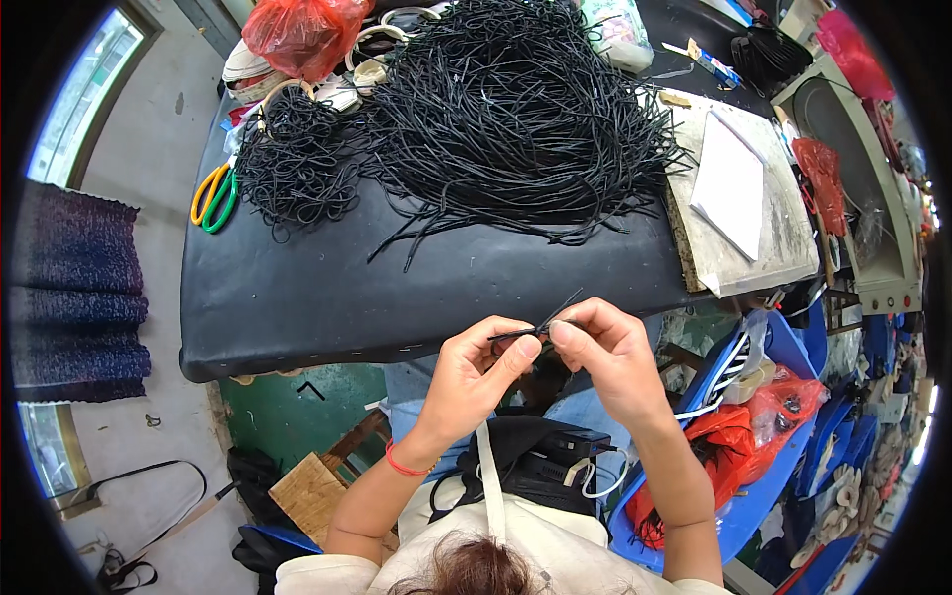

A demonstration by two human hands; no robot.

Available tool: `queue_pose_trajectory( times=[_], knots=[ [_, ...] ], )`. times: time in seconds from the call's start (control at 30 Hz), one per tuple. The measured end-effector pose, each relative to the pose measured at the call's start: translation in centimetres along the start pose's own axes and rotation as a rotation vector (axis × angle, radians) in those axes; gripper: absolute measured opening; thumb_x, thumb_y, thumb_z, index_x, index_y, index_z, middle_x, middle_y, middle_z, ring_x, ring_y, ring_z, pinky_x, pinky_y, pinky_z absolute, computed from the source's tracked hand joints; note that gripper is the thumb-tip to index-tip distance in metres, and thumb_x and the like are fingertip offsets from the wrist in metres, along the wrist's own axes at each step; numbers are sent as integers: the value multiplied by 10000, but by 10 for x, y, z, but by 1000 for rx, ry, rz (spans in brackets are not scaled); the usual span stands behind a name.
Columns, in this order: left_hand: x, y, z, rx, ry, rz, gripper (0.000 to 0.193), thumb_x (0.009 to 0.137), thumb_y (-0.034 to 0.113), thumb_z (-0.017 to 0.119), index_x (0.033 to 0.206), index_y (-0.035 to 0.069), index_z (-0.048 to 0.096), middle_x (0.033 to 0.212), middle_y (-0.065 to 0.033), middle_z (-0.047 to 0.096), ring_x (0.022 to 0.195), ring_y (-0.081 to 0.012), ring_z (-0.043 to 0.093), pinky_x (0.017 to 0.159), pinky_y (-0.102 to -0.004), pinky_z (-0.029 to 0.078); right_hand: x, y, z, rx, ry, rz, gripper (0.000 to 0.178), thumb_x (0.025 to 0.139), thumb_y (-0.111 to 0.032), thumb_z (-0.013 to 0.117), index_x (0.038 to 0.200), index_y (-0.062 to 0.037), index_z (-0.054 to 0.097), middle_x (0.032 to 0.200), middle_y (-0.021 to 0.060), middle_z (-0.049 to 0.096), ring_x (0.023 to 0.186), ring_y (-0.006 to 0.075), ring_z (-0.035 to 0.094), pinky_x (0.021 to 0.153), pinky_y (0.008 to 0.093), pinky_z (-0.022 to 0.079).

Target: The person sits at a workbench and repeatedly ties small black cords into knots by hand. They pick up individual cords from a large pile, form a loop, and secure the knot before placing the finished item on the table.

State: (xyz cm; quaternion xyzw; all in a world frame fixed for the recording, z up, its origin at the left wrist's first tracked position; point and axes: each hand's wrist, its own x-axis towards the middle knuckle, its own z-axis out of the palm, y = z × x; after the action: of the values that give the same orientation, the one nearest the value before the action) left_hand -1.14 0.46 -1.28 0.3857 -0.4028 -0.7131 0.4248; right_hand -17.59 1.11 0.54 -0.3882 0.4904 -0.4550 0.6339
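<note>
Both my hands meet over my lap, just in front of the black table's (297, 307) near edge. Between them is a thin black cord (540, 328). My left hand (481, 372) pinches it between thumb and fingers, with a short piece pointing left. My right hand (610, 352) pinches it close by, and one thin end sticks up between the hands. Fingers partly hide the middle of the cord. Beyond my hands, a large heap of black cords (516, 119) covers the back of the table, with loose ends trailing toward me.
A smaller tangle of black cord (297, 164) lies at left, beside scissors with orange and green handles (213, 198). A red plastic bag (305, 35) sits behind it. At right, a worn board (793, 233) carries a white pad (731, 188). Below stands a blue bin (739, 501) with red bags.
</note>
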Motion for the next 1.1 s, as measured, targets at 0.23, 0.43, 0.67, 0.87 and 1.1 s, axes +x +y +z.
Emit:
queue_pose_trajectory(
  times=[0.23,0.43,0.67,0.87,1.1],
  knots=[
    [4,-6,11,-188,130,78,158,887,158,581,973,25,594,829,-24,601,757,-56,536,683,-200,435,-13,8,23,28,81,-145,131,854,-54,605,961,6,560,874,23,595,760,50,527,679,192,434],
    [12,12,9,-372,-11,-84,179,896,144,543,1010,12,587,936,-76,630,856,-138,607,805,-279,480,-16,-2,23,20,147,-164,99,859,-57,597,928,-3,552,849,23,587,744,53,524,670,195,435],
    [8,22,2,-108,-160,-149,156,868,132,594,928,-5,635,861,-49,648,778,-78,582,721,-213,457,2,-9,3,-131,-32,-244,151,889,-90,554,996,3,608,988,46,557,824,83,557,733,219,457],
    [5,18,0,-25,-197,-154,135,868,118,593,898,-4,644,819,-13,629,763,-49,549,718,-205,444,1,-5,7,223,-51,-15,179,904,-171,552,880,-1,601,810,6,598,746,51,520,671,200,438],
    [1,15,5,-93,-168,-181,135,868,119,597,894,-5,642,823,-8,623,752,-46,528,706,-201,435,5,-8,6,263,-73,114,232,915,-227,534,816,-28,596,751,-7,573,655,26,462,615,185,409]
  ],
)
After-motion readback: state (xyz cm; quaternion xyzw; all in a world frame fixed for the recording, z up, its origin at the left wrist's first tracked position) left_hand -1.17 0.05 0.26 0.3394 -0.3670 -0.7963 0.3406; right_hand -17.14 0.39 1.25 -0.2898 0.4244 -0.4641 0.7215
